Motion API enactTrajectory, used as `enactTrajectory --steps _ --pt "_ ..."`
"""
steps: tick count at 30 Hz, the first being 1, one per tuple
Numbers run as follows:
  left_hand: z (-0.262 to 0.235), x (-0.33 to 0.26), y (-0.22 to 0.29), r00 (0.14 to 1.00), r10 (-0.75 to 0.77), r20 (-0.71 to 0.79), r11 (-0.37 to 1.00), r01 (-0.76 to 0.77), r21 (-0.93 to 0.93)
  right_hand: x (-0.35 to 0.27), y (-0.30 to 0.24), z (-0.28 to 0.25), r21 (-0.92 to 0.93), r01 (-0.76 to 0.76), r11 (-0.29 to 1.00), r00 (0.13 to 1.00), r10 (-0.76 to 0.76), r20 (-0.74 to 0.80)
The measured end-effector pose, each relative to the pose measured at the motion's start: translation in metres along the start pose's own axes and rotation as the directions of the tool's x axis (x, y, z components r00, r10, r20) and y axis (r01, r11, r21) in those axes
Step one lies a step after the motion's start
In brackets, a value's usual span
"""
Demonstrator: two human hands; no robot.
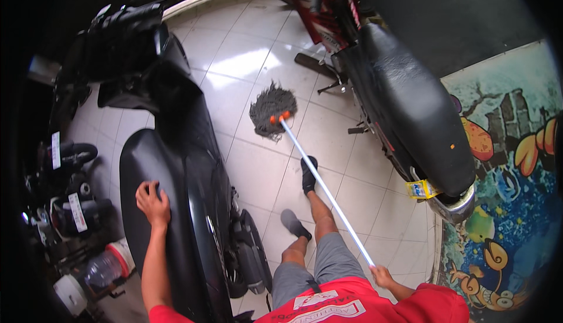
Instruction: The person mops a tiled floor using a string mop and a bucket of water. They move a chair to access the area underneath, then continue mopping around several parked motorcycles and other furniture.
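My left hand (153, 203) rests flat on the black seat of a dark scooter (176, 165) on my left, fingers spread. My right hand (382, 276) is closed around the end of a long white mop handle (325, 188). The handle runs up and left to a grey string mop head (271, 110) with an orange collar, which lies on the white tiled floor (246, 59) between the two vehicles. My legs in grey shorts and dark shoes stand just behind the mop.
A red and black motorbike (404, 100) is parked on the right, its rear end close to my right side. A colourful painted wall (510, 206) is at the far right. More parked bikes and a plastic jug (102, 267) crowd the left edge.
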State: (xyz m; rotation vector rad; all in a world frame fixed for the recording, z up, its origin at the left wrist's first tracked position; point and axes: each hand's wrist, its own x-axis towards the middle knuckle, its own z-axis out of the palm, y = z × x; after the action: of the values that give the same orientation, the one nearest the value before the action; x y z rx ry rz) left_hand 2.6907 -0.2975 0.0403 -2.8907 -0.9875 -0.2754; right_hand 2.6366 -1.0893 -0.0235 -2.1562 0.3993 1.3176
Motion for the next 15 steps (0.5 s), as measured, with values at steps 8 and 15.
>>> enactTrajectory --steps 8,15 --pt "0.005 -0.005 0.001 0.999 0.035 -0.032 0.999 -0.034 0.039 0.274 -0.27 0.043 -0.083 0.704 0.706 0.635 -0.677 -0.373" --pt "0.007 -0.01 0.003 0.998 0.015 -0.058 0.993 -0.008 0.122 0.306 -0.309 -0.018 0.197 0.238 0.951 0.971 -0.227 -0.075"
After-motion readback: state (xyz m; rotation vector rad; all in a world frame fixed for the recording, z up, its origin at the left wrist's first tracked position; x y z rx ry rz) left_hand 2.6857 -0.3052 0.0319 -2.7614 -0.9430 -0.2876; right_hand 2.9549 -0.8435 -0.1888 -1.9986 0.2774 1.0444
